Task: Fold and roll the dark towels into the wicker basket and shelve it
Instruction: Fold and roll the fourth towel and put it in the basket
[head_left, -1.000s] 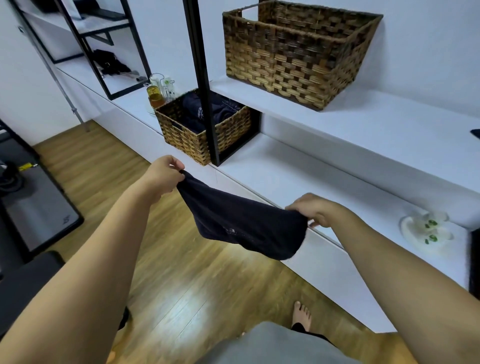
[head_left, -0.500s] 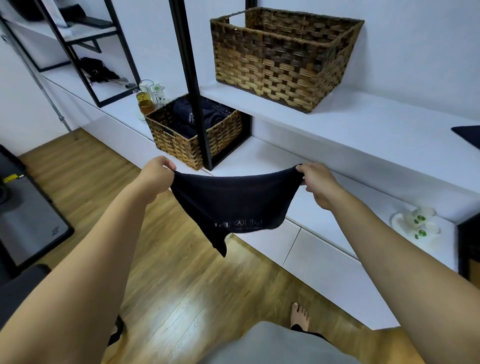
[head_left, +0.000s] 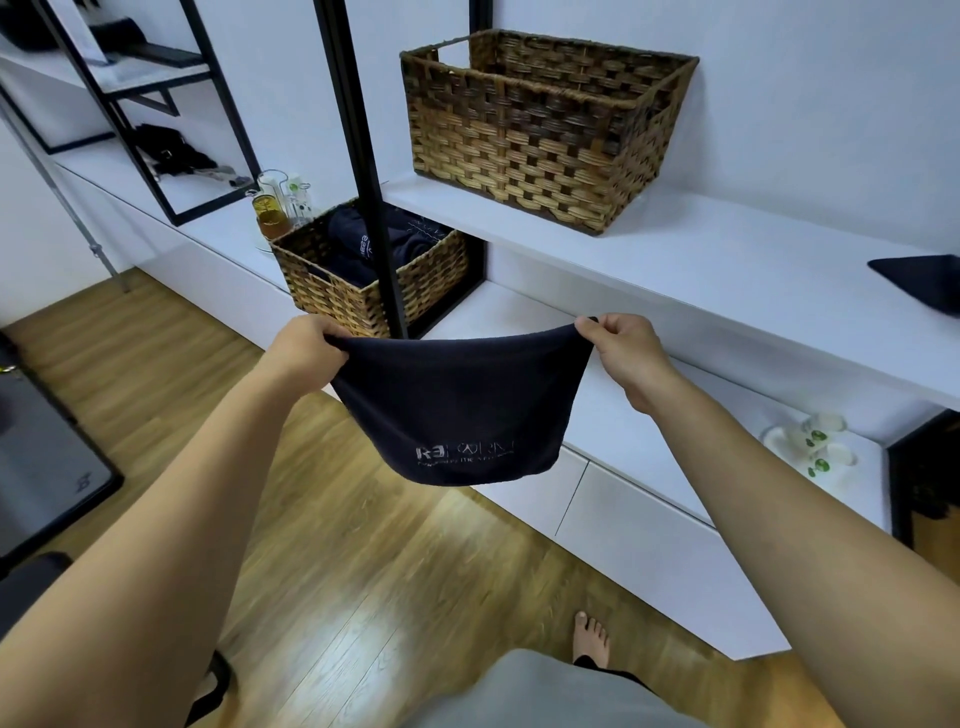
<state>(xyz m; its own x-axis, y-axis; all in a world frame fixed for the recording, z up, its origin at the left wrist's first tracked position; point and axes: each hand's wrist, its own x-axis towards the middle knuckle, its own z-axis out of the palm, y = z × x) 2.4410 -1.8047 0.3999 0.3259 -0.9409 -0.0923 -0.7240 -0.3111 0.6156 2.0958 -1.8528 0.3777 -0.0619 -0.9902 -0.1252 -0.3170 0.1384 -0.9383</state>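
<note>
A dark navy towel (head_left: 457, 405) with pale lettering hangs in the air in front of the shelves, stretched between my hands. My left hand (head_left: 306, 348) grips its left top corner and my right hand (head_left: 621, 345) pinches its right top corner. A small wicker basket (head_left: 363, 280) stands on the low white counter behind a black post, with several rolled dark towels (head_left: 353, 239) inside. A second dark towel (head_left: 924, 283) lies at the right end of the upper shelf, partly cut off by the frame edge.
A large wicker basket (head_left: 540, 130) stands on the upper white shelf (head_left: 701, 254). Glass bottles (head_left: 278, 205) stand left of the small basket. A black post (head_left: 363, 156) rises in front of it. White bottles (head_left: 810, 441) lie on the counter at right. Wooden floor lies below.
My hands have lifted and spread apart, and the towel now hangs flat and taut between them with its lettering facing me. The view has shifted a little to the right.
</note>
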